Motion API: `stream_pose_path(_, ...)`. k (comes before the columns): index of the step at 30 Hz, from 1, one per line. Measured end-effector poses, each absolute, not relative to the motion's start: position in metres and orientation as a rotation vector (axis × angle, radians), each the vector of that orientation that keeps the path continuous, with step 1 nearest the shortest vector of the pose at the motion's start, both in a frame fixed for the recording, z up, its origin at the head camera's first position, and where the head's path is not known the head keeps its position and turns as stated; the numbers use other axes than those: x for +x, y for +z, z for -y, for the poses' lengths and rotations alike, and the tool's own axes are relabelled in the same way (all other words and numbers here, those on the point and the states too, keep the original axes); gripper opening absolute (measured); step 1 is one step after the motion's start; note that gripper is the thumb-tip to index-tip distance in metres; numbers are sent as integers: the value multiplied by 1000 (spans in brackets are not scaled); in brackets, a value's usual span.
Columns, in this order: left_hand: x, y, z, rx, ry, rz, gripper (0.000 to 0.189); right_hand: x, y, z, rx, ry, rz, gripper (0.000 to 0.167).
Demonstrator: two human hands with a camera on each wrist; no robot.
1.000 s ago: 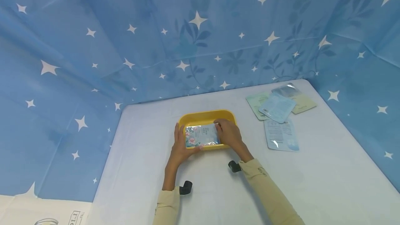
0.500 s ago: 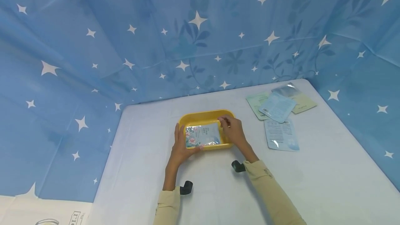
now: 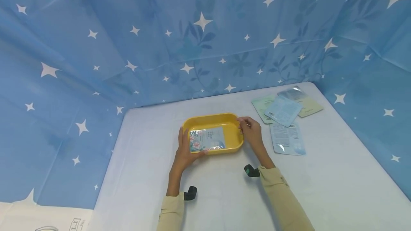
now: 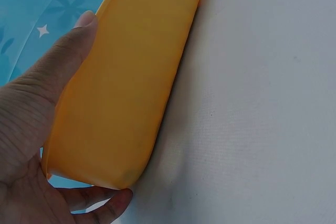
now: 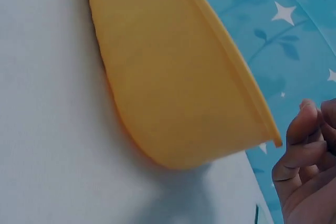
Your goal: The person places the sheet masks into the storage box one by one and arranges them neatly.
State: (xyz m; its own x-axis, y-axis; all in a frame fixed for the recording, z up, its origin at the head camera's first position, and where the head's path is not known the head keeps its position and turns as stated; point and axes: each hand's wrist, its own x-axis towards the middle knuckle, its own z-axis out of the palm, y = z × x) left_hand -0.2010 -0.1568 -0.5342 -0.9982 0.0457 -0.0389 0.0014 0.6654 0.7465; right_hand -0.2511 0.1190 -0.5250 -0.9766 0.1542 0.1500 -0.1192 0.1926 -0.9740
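A floral light-blue sheet mask packet lies flat in the left part of the yellow tray. My left hand grips the tray's left end, the thumb on the near rim and the fingers around the end wall. Just off the tray's right end is my right hand. In the right wrist view, the fingers are loosely curled beside the rim, apart from it, and hold nothing that shows.
To the right on the white table several mask packets overlap: a green one, a pale-blue one and a yellowish one. Another blue packet lies nearer. A starry blue cloth hangs behind.
My right hand has let go of the floral packet and moved right, out past the tray's end. The packet stays in the tray. My left hand has kept its grip.
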Motion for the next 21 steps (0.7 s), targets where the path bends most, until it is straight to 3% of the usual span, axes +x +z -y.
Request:
stream_pose_path(14, -201, -532, 157, 66, 1269, -2831, 125, -241, -540, -141, -257, 1660, 2412, 23)
stream_pose_path(21, -200, -533, 158, 73, 1275, -2824, 124, -233, -546, -167, -271, 1295, 2501, 21)
